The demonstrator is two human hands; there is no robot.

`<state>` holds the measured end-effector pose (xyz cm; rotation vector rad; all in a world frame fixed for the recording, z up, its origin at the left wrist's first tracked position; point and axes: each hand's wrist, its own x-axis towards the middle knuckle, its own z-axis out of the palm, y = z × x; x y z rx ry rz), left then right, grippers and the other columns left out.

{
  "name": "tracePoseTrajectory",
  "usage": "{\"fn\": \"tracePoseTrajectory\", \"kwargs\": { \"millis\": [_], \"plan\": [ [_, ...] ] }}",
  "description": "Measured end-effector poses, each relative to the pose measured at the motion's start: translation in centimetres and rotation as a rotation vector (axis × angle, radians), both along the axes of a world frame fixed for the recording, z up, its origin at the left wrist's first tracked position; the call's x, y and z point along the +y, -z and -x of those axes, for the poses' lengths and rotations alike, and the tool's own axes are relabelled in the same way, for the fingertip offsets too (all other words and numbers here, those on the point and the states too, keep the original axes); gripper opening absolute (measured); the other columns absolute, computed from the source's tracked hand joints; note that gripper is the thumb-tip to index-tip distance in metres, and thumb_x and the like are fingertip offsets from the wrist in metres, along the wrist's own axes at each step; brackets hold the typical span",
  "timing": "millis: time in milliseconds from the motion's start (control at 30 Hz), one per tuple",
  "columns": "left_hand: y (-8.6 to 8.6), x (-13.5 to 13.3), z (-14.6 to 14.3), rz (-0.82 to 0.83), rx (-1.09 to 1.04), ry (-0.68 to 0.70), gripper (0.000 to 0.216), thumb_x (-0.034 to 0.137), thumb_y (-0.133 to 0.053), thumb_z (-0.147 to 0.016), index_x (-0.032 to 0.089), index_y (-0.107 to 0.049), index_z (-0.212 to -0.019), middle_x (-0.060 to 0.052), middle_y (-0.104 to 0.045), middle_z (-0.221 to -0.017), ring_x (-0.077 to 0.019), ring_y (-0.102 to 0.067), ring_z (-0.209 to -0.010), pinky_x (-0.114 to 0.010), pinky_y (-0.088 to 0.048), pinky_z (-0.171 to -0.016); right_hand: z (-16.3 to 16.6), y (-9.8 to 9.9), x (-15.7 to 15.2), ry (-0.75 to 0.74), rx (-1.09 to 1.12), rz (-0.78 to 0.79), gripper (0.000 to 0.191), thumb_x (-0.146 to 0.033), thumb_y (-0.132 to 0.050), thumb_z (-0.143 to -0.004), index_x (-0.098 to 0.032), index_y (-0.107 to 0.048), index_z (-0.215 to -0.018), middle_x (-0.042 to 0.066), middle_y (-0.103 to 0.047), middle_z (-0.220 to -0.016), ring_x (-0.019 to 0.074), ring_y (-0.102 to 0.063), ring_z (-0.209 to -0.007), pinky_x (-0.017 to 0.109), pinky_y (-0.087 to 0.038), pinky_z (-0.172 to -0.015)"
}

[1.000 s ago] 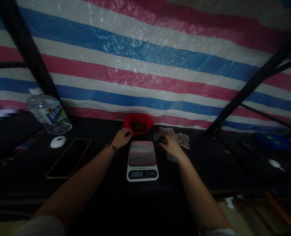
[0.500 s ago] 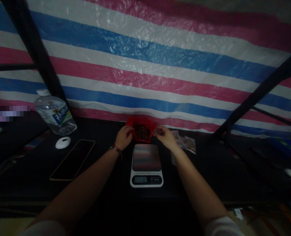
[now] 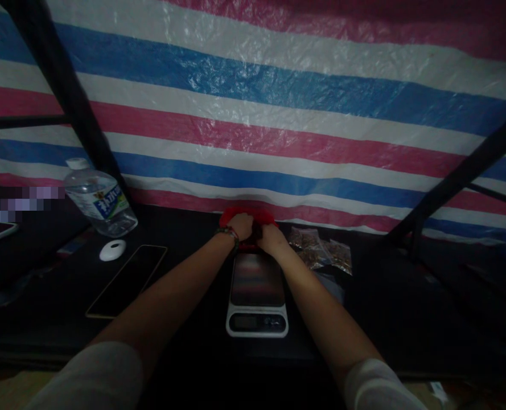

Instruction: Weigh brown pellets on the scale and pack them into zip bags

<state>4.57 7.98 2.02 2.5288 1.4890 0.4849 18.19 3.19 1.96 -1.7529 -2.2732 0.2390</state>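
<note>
A red plastic container (image 3: 268,216) holding small dark brown pieces stands at the back of the black table. My left hand (image 3: 241,226), a braided bracelet at its wrist, reaches into it from the left with fingers curled down. My right hand (image 3: 272,239) comes in from the right, its fingers bent into the container close to the left one. Both sets of fingertips are hidden, and whatever they hold cannot be made out. Just in front of the container lies a white kitchen scale (image 3: 259,279) with bare plate and a dark display.
Several clear bags of brown pieces (image 3: 316,249) lie right of my right hand, beside a flat clear bag (image 3: 332,286). On the left are a phone (image 3: 127,282), a white oval case (image 3: 112,250) and a plastic bottle (image 3: 101,199). Striped sheeting (image 3: 253,131) hangs behind.
Both hands have moved inward from the container's sides to its middle, fingers now down inside. The bags on the right show more fully, and the view has shifted slightly.
</note>
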Motion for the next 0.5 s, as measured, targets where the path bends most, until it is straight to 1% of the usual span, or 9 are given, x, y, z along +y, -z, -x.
{"fn": "tracePoseTrajectory", "kwargs": {
  "millis": [100, 167, 233, 300, 400, 500],
  "plan": [
    [1.1, 2.2, -0.9, 0.077, 0.054, -0.027, 0.019, 0.012, -0.055, -0.071, 0.008, -0.070, -0.082, -0.021, -0.069, -0.082, -0.0293, -0.066, -0.079, -0.038, -0.049, -0.077, -0.2, 0.6, 0.1, 0.058, -0.025, -0.012, 0.031, -0.022, -0.056, -0.079, -0.012, -0.065, -0.108, 0.018, -0.067, -0.100, 0.0267, -0.062, -0.097, 0.033, -0.045, -0.083],
    [1.7, 3.0, -1.1, 0.101, 0.067, -0.031, 0.020, 0.010, -0.054, -0.071, 0.008, -0.070, -0.084, -0.022, -0.069, -0.084, -0.0290, -0.067, -0.078, -0.038, -0.049, -0.075, -0.4, 0.8, 0.3, 0.093, -0.042, -0.022, 0.032, -0.023, -0.055, -0.081, -0.012, -0.063, -0.110, 0.018, -0.067, -0.101, 0.0257, -0.062, -0.096, 0.033, -0.046, -0.083],
    [1.9, 3.4, -1.0, 0.107, 0.065, -0.016, 0.025, 0.009, -0.051, -0.072, 0.008, -0.069, -0.088, -0.021, -0.069, -0.088, -0.0284, -0.067, -0.080, -0.037, -0.049, -0.075, -0.6, 0.9, 0.5, 0.108, -0.062, -0.036, 0.031, -0.023, -0.054, -0.083, -0.012, -0.063, -0.110, 0.018, -0.067, -0.100, 0.0255, -0.063, -0.095, 0.034, -0.046, -0.084],
    [1.7, 3.2, -0.8, 0.109, 0.053, 0.030, 0.029, 0.009, -0.049, -0.073, 0.011, -0.070, -0.092, -0.019, -0.070, -0.093, -0.0264, -0.066, -0.084, -0.035, -0.049, -0.078, -0.7, 0.9, 0.8, 0.087, -0.075, -0.044, 0.030, -0.022, -0.054, -0.083, -0.010, -0.063, -0.110, 0.019, -0.067, -0.100, 0.0255, -0.062, -0.096, 0.035, -0.045, -0.086],
    [1.1, 2.2, -0.1, 0.124, 0.033, 0.138, 0.036, 0.007, -0.047, -0.070, 0.017, -0.070, -0.096, -0.010, -0.071, -0.096, -0.0207, -0.065, -0.087, -0.027, -0.048, -0.081, -0.7, 0.9, 1.0, 0.056, -0.087, -0.021, 0.027, -0.021, -0.052, -0.084, -0.009, -0.065, -0.105, 0.019, -0.066, -0.099, 0.0258, -0.062, -0.097, 0.035, -0.044, -0.088],
    [0.2, 1.0, 0.9, 0.134, -0.025, 0.259, 0.042, 0.003, -0.043, -0.066, 0.017, -0.070, -0.096, -0.007, -0.072, -0.095, -0.0175, -0.065, -0.087, -0.024, -0.047, -0.080, -0.6, 0.7, 1.0, 0.042, -0.090, -0.004, 0.026, -0.020, -0.050, -0.085, -0.010, -0.065, -0.103, 0.018, -0.066, -0.100, 0.0260, -0.061, -0.097, 0.035, -0.043, -0.088]
  ]
}}
